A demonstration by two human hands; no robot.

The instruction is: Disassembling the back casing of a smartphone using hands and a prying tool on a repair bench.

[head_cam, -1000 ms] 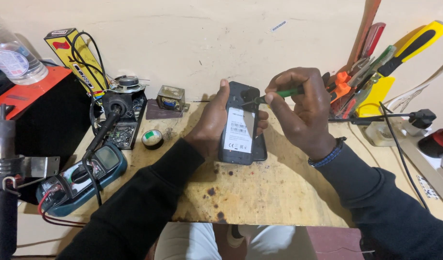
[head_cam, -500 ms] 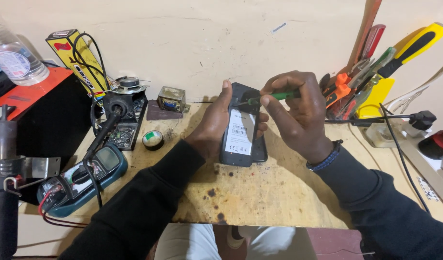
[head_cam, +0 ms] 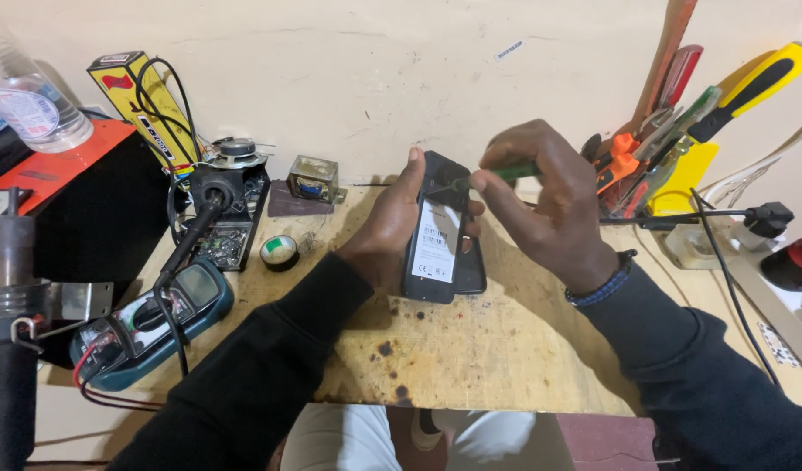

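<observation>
Scarred wooden bench [head_cam: 505,349] against a pale wall. Dark phone [head_cam: 440,235] at centre, propped in our left hand [head_cam: 388,231], fingers wrapped round its edge. Right hand [head_cam: 549,205] pinches a green screwdriver [head_cam: 497,174], tip at the phone's 12 o'clock end. Keep the tip seated square; multimeter [head_cam: 148,318] at 8 o'clock.

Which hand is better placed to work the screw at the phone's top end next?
Right, probably. The right hand already pinches the green screwdriver with its tip at the phone, while the left hand is busy steadying it.
</observation>
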